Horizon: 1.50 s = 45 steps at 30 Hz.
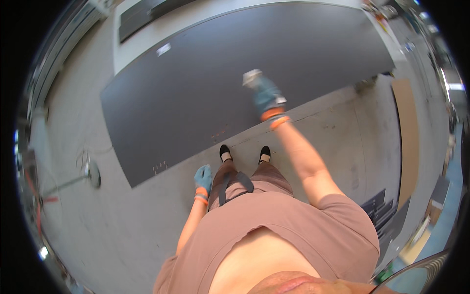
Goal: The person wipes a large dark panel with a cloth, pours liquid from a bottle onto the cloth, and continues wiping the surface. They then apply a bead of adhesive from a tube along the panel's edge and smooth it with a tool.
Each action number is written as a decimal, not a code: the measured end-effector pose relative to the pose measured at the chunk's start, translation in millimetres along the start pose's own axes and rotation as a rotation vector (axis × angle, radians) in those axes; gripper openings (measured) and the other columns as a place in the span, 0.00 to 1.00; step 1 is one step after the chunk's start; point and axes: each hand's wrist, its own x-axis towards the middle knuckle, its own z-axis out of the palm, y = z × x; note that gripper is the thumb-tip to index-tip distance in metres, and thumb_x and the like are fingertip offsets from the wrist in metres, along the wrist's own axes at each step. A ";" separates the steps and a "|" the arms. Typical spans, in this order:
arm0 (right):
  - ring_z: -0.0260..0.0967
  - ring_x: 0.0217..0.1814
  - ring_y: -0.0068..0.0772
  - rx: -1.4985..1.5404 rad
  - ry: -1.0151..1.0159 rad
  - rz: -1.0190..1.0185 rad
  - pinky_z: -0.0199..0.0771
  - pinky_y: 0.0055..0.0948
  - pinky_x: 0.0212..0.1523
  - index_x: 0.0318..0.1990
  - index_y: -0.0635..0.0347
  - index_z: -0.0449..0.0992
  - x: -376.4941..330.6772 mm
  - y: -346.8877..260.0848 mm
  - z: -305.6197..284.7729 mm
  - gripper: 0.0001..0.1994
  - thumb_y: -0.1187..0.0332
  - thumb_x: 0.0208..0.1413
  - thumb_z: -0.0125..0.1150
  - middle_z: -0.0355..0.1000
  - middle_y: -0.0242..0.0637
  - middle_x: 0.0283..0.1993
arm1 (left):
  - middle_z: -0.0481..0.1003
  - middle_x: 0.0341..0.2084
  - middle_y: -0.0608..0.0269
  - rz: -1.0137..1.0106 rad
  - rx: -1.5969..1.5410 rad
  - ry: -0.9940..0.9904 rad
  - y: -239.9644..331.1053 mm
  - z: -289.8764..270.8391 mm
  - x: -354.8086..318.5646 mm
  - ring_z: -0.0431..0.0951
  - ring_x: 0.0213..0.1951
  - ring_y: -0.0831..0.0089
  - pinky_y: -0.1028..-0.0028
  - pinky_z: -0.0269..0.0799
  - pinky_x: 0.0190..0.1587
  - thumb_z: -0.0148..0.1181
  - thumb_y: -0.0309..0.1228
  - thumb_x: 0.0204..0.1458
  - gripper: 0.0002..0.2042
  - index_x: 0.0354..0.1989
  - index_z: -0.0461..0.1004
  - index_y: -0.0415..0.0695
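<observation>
A large dark grey panel (196, 93) lies flat in front of me. Over its right-hand part reaches my right hand (268, 95), in a blue-grey glove with an orange cuff and smeared by motion. It is closed on a crumpled white cloth (252, 77); whether the cloth touches the panel I cannot tell. My left hand (202, 178), gloved alike, hangs low beside my left thigh, just off the panel's near edge. Its fingers are loosely bent and a little apart, and I see nothing in them.
A small white label (163, 49) sits near the panel's far left edge. Beyond it lies another dark board (147, 19). On the left stands a round metal base with a rod (93, 173). To the right are a brown board (405, 132) and dark slotted pieces (381, 208).
</observation>
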 end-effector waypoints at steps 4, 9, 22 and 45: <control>0.77 0.54 0.35 0.013 -1.135 0.256 0.69 0.43 0.57 0.42 0.43 0.81 1.7 -170.4 43.4 0.12 0.66 0.60 0.50 0.79 0.27 0.47 | 0.83 0.44 0.57 0.178 0.121 0.068 94.8 -24.6 5.9 0.81 0.45 0.69 0.69 0.76 0.51 0.57 0.32 0.66 0.13 0.50 0.80 0.35; 0.70 0.66 0.37 -0.128 -0.405 -0.194 0.68 0.43 0.66 0.53 0.47 0.79 -94.0 -84.3 103.1 0.15 0.64 0.61 0.54 0.75 0.31 0.59 | 0.82 0.45 0.58 0.374 0.102 0.017 175.3 22.2 21.6 0.80 0.46 0.72 0.72 0.76 0.52 0.57 0.28 0.66 0.11 0.49 0.80 0.35; 0.76 0.48 0.36 0.635 0.650 1.596 0.78 0.40 0.50 0.53 0.61 0.80 -314.5 411.4 -275.9 0.17 0.58 0.66 0.59 0.79 0.38 0.51 | 0.82 0.47 0.57 0.708 0.314 -0.305 246.5 297.7 27.0 0.80 0.50 0.70 0.69 0.74 0.56 0.62 0.28 0.62 0.12 0.51 0.79 0.38; 0.66 0.69 0.34 0.003 -0.516 -0.041 0.65 0.54 0.66 0.54 0.32 0.76 131.7 469.7 -157.2 0.16 0.58 0.59 0.53 0.71 0.29 0.62 | 0.79 0.52 0.52 0.501 0.208 0.094 357.2 675.3 55.3 0.79 0.52 0.66 0.68 0.74 0.59 0.60 0.26 0.64 0.13 0.52 0.77 0.31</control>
